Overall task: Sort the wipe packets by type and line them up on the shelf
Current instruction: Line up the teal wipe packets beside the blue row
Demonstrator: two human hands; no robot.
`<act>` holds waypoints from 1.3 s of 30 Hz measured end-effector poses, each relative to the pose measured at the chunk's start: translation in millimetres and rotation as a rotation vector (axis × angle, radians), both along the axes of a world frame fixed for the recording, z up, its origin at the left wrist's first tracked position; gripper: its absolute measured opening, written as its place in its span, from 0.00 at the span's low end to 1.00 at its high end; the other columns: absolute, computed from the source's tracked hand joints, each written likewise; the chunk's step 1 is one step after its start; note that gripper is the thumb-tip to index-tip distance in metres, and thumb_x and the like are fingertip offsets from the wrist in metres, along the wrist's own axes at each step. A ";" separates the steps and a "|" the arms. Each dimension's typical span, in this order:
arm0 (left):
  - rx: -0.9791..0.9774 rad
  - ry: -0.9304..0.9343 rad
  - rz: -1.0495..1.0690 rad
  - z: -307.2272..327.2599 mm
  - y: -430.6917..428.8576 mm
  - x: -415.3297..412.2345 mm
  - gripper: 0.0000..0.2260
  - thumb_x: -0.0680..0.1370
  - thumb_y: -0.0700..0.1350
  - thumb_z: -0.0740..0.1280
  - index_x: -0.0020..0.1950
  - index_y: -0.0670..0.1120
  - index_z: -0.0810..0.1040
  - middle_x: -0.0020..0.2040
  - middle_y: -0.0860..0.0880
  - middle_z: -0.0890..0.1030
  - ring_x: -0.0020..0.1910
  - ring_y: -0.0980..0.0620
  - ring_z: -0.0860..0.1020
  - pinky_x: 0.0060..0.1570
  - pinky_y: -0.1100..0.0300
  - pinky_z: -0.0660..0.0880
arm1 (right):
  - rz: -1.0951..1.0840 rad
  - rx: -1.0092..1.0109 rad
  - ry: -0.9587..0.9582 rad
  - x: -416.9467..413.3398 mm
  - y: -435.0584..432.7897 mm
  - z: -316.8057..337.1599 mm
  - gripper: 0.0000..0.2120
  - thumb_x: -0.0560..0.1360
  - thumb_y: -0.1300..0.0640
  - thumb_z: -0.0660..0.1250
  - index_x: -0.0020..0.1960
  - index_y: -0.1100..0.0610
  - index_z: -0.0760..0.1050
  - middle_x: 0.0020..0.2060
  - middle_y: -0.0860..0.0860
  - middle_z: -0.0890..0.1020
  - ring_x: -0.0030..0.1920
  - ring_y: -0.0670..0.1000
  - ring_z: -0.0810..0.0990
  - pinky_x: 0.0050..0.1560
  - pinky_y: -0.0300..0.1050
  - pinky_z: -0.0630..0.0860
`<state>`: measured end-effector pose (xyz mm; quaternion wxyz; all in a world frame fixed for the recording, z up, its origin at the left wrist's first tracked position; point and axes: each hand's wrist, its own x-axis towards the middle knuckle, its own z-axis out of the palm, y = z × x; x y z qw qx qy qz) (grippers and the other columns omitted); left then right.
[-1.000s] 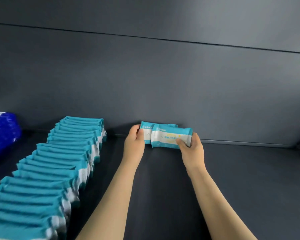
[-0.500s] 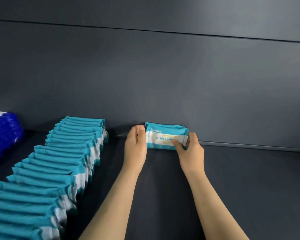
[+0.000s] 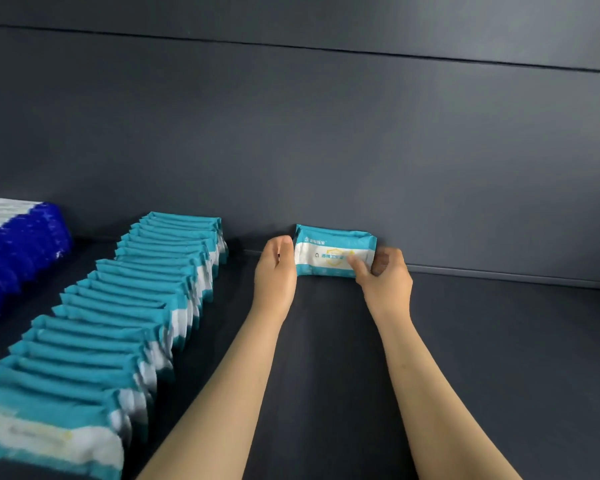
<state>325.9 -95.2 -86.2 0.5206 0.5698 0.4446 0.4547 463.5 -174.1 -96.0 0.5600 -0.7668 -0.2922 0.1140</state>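
Teal-and-white packet [image 3: 329,252] stands on its long edge at the rear of the shelf [image 3: 482,358], its back against the rear panel [image 3: 326,140], between the two hands. Left hand [image 3: 274,271] is flat and edge-on, fingers straight and together, pressed to the packet's left end without curling round it. Right hand [image 3: 387,275] grips the right end: thumb laid across the printed front face, fingers curled behind. The packet is a soft, glossy film pouch, rectangular and slightly pillowed, with teal bands above and below a white centre carrying small print and a faint yellow emblem. To the left, well apart, a long row of matching teal packets [image 3: 125,306] stands on edge, overlapped front to back. Further left runs a row of dark blue packets [image 3: 18,258]. Shelf and panel are matt dark grey.
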 end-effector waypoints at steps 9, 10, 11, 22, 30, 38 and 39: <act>-0.185 -0.140 -0.106 24.0 -81.4 -62.6 0.16 0.83 0.54 0.58 0.70 0.53 0.71 0.63 0.56 0.73 0.68 0.52 0.71 0.71 0.48 0.67 | 0.047 0.135 0.293 -42.1 -110.9 66.2 0.16 0.80 0.46 0.64 0.65 0.51 0.75 0.62 0.45 0.79 0.64 0.48 0.75 0.69 0.53 0.71; -0.195 -0.150 -0.124 26.4 -89.7 -71.5 0.15 0.83 0.54 0.59 0.69 0.53 0.71 0.64 0.55 0.73 0.67 0.52 0.71 0.71 0.48 0.67 | 0.034 0.147 0.288 -53.5 -126.4 70.9 0.17 0.80 0.45 0.64 0.66 0.50 0.75 0.63 0.45 0.78 0.65 0.48 0.75 0.70 0.53 0.71; -0.203 -0.156 -0.149 28.1 -98.1 -81.1 0.15 0.83 0.54 0.59 0.68 0.54 0.71 0.65 0.55 0.74 0.67 0.52 0.71 0.71 0.48 0.67 | 0.015 0.163 0.288 -65.6 -142.5 74.2 0.18 0.80 0.44 0.64 0.67 0.49 0.74 0.63 0.44 0.78 0.66 0.47 0.74 0.70 0.52 0.70; -0.123 -0.057 -0.665 27.0 -198.3 -230.0 0.09 0.82 0.53 0.61 0.61 0.57 0.75 0.63 0.55 0.78 0.61 0.55 0.77 0.60 0.55 0.76 | -0.350 0.255 0.313 -239.2 -320.4 35.7 0.10 0.81 0.43 0.62 0.59 0.45 0.74 0.58 0.44 0.79 0.61 0.49 0.76 0.59 0.47 0.71; -0.147 0.123 -0.911 -27.9 -273.6 -311.8 0.10 0.82 0.54 0.61 0.61 0.56 0.76 0.59 0.57 0.80 0.60 0.55 0.77 0.60 0.54 0.75 | -0.668 0.181 0.472 -377.1 -452.5 -53.2 0.22 0.80 0.39 0.60 0.69 0.49 0.69 0.64 0.49 0.75 0.65 0.54 0.72 0.60 0.50 0.69; -0.295 0.378 -1.118 -112.4 -376.4 -332.3 0.11 0.82 0.55 0.61 0.62 0.54 0.75 0.60 0.54 0.79 0.61 0.52 0.76 0.62 0.50 0.74 | -1.001 0.202 0.717 -474.5 -587.1 -133.0 0.23 0.81 0.40 0.59 0.70 0.51 0.69 0.66 0.49 0.75 0.67 0.54 0.72 0.66 0.55 0.69; -0.319 0.403 -1.140 -120.7 -390.9 -329.9 0.12 0.82 0.55 0.61 0.63 0.53 0.75 0.60 0.54 0.79 0.61 0.51 0.76 0.62 0.50 0.74 | -1.038 0.218 0.738 -481.0 -603.0 -140.3 0.24 0.81 0.40 0.59 0.71 0.52 0.68 0.66 0.49 0.75 0.68 0.55 0.71 0.68 0.56 0.69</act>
